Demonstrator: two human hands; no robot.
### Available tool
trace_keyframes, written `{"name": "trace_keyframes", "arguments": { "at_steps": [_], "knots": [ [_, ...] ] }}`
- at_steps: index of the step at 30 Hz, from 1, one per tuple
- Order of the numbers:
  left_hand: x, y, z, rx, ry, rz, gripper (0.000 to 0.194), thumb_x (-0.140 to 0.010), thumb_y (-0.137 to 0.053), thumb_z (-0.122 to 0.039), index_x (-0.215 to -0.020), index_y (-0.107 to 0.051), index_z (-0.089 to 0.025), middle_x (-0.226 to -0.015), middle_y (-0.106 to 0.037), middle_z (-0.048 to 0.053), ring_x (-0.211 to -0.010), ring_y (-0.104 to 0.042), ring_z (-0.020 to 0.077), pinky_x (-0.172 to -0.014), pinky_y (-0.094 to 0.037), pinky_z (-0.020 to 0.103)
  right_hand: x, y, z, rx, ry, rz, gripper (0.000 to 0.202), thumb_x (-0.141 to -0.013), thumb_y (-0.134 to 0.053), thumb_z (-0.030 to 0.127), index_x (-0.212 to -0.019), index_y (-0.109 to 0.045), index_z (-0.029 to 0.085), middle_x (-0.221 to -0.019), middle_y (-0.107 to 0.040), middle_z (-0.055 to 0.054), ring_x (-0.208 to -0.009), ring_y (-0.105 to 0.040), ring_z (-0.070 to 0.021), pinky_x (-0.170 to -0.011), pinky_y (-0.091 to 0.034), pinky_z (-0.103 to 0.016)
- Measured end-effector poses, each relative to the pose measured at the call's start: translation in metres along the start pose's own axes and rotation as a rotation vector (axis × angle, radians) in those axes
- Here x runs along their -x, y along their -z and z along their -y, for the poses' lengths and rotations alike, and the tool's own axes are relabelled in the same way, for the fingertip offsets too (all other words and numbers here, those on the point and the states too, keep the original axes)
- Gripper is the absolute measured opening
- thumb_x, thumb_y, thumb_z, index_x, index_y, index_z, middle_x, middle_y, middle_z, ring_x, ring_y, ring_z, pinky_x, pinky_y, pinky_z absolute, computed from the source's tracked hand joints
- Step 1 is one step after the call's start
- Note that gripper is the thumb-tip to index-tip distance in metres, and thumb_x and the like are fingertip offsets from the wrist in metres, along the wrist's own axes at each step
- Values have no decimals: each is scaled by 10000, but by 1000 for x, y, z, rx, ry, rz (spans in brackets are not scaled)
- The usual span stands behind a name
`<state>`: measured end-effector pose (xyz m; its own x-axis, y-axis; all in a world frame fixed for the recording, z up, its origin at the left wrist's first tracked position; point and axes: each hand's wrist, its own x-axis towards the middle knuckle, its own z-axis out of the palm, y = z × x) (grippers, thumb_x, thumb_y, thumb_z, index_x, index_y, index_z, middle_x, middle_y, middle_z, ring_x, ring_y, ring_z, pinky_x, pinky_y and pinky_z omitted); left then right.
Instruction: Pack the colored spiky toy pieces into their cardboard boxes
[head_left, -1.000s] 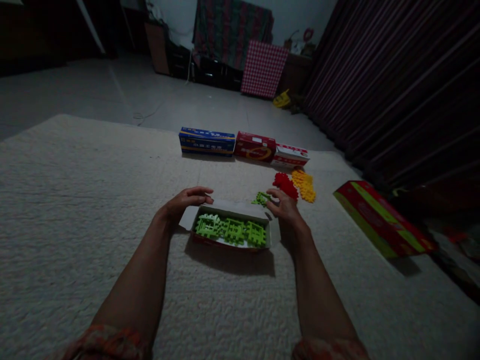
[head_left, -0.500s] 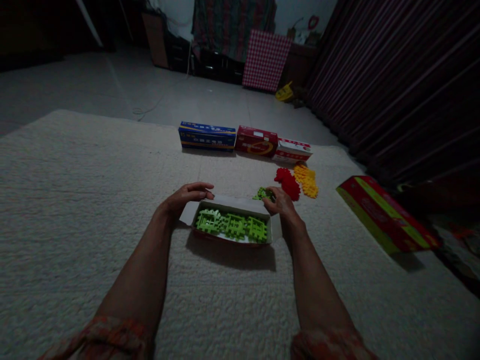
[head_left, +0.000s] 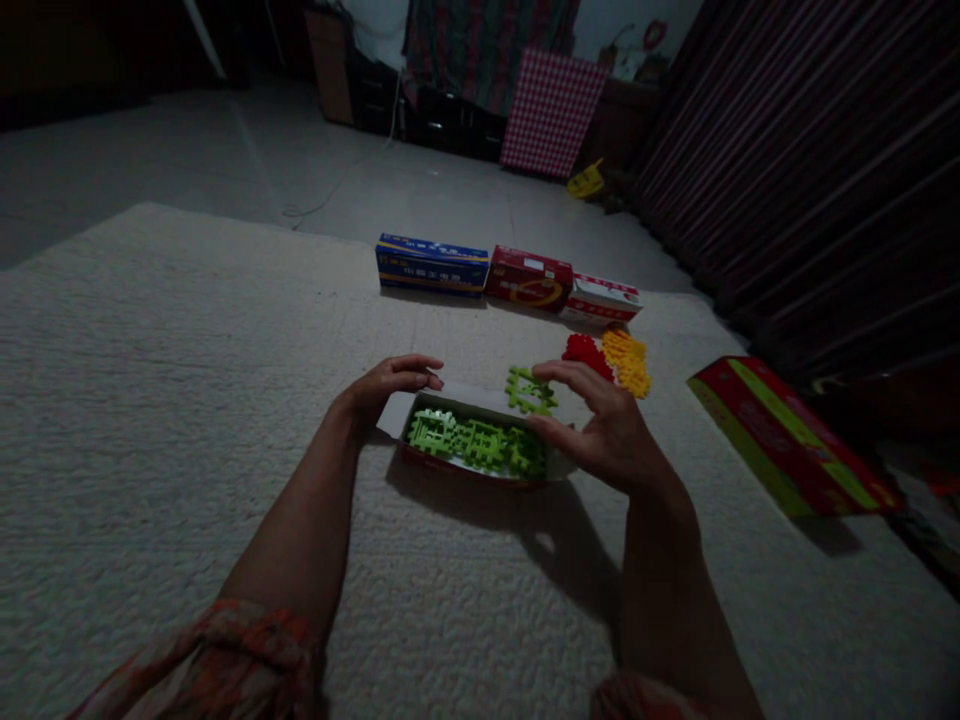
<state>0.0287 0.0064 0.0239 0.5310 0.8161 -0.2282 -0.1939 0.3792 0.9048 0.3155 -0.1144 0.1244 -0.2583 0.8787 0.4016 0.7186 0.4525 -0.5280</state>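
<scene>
A small open cardboard box (head_left: 391, 412) with white inner flaps stands on the pale quilted mat in front of me. Inside lie several light green interlocking building pieces (head_left: 480, 442) with notched edges. My left hand (head_left: 390, 383) is at the box's back left corner, fingers along the raised back flap. Just above the box's right end, my right hand (head_left: 600, 425) holds one green square building piece (head_left: 517, 388) with an open middle, between thumb and fingers. Beyond that hand lie red pieces (head_left: 585, 350) and yellow pieces (head_left: 628, 362), partly hidden by it.
Along the mat's far part stand a blue box (head_left: 431, 268), a dark red box (head_left: 529, 280) and a white-and-red box (head_left: 604, 298) in a row. A larger red and yellow-green box (head_left: 795, 435) lies at the right. Dark curtains (head_left: 787, 150) hang beyond it.
My right hand has risen from behind the box's right corner and come nearer, with a green piece now lifted in its fingers. My left hand stays by the box. The view has shifted slightly.
</scene>
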Motion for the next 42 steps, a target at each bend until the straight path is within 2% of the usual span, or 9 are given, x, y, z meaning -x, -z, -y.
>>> {"name": "trace_keyframes", "arguments": {
  "at_steps": [3, 7, 15, 20, 23, 27, 32, 36, 42],
  "knots": [
    [0, 1, 1, 2, 0, 8, 378, -684, -813, -202, -1055, -750, -169, -941, -757, 78, -756, -683, 203, -709, -520, 358, 6, -6, 22, 16, 109, 127, 327, -862, -700, 310, -1176, -635, 246, -1189, -698, -95, -1126, -633, -275, -978, -500, -467],
    [0, 0, 1, 0, 4, 2, 380, -669, -823, -201, -1042, -755, -172, -930, -754, 66, -734, -677, 189, -694, -518, 344, 11, -19, 25, 97, 142, 212, 318, -848, -714, 315, -1144, -633, 231, -1131, -703, -103, -1099, -612, -301, -963, -455, -496],
    [2, -3, -2, 14, 22, -12, 399, -658, -833, -199, -1046, -751, -157, -913, -751, 60, -716, -683, 184, -689, -522, 339, 13, -34, 21, 199, 134, 217, 348, -835, -728, 325, -1150, -625, 222, -1185, -689, -119, -1161, -560, -342, -1016, -364, -556],
    [1, -2, -1, 5, 15, -6, 380, -668, -822, -197, -1041, -755, -166, -911, -750, 58, -731, -679, 189, -702, -522, 345, 11, -19, 22, 165, 128, 162, 323, -876, -684, 351, -1176, -627, 242, -1186, -678, -112, -1158, -585, -320, -989, -418, -521],
    [1, -1, -1, -16, 16, -8, 363, -675, -817, -208, -1033, -761, -181, -916, -754, 60, -753, -682, 199, -715, -523, 355, 8, -8, 1, 133, 72, 27, 260, -917, -617, 322, -1162, -644, 240, -1175, -692, -107, -1132, -623, -291, -970, -469, -483],
    [0, 0, -1, -59, -8, -6, 333, -700, -797, -226, -1030, -757, -198, -925, -765, 65, -784, -693, 218, -743, -529, 379, 6, -11, -64, 111, -89, -168, 267, -882, -560, 258, -1117, -683, 221, -1105, -716, -108, -1057, -665, -269, -953, -522, -462],
    [0, -1, -2, -82, -5, -8, 335, -688, -803, -249, -1015, -751, -202, -905, -766, 59, -780, -694, 231, -754, -536, 403, 15, -48, -135, 25, -181, -46, 501, -717, -563, 128, -1197, -676, 218, -1341, -643, -132, -1275, -584, -277, -1102, -445, -500],
    [1, -3, -4, -86, 9, -36, 331, -668, -812, -240, -994, -764, -203, -890, -763, 49, -794, -693, 230, -769, -527, 395, 23, -77, -146, -10, -148, -11, 571, -751, -506, 95, -1292, -635, 225, -1461, -567, -117, -1358, -511, -241, -1153, -380, -502],
    [2, -4, -5, -105, 8, -43, 330, -683, -795, -236, -1010, -765, -202, -894, -766, 56, -796, -696, 246, -760, -522, 405, 20, -79, -138, 77, -115, 3, 367, -814, -550, 101, -1122, -701, 230, -1187, -691, -101, -1143, -586, -251, -1031, -441, -469]
  ]
}}
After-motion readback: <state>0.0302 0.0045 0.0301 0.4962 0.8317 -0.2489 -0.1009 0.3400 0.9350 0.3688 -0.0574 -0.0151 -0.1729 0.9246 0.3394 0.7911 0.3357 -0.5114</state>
